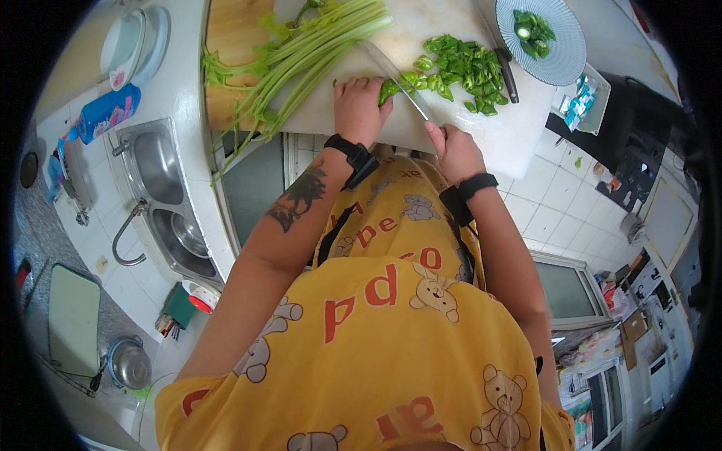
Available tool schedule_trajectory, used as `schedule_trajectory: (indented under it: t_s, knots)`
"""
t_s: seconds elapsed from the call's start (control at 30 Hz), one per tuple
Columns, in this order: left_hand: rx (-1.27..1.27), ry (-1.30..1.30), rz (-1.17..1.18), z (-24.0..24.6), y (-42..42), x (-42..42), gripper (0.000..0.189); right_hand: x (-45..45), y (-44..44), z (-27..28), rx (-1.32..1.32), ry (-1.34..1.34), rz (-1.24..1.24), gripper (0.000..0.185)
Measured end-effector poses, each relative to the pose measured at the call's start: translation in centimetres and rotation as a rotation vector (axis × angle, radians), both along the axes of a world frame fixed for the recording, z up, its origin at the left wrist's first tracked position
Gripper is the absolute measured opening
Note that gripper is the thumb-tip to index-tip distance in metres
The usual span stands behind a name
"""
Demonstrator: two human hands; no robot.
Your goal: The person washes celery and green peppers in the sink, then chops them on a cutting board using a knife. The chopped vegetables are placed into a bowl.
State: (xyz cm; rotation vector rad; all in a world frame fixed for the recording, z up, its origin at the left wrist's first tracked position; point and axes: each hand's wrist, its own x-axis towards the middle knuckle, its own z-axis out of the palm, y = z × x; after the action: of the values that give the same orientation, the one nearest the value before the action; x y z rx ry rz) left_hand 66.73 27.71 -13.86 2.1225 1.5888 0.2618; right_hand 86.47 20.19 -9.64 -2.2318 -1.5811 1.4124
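My left hand [361, 110] presses a green pepper [388, 90] onto the white cutting board [474, 138], its fingers curled over the pepper. In my right hand [456, 151] is the handle of a kitchen knife, whose blade [389, 66] crosses the pepper just right of my left fingers. Several cut pieces [433, 83] lie right beside the blade. Farther right spreads a heap of chopped green pepper [465, 65]. A bunch of celery [316, 51] lies at the upper left, partly over the board and partly over a wooden surface.
A second knife with a black handle [507, 76] lies right of the heap. Beyond it, a ribbed light-blue plate [569, 42] holds green pieces. A white tray [601, 107] with packets stands at the right. A double steel sink [158, 163] is on the left.
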Motion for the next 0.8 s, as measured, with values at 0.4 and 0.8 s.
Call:
schedule_trajectory:
  t_s: [0.4,0.8]
  knots:
    - [-0.055,-0.102,0.022,1.6,-1.0,-2.5,0.048,0.9,-2.4,2.0,0.006,0.379,-0.259,0.061]
    - [-0.459,-0.449,0.343,0.1,-1.6,-0.5,0.040,-1.1,-1.5,2.4,0.117,-0.035,0.063,0.056]
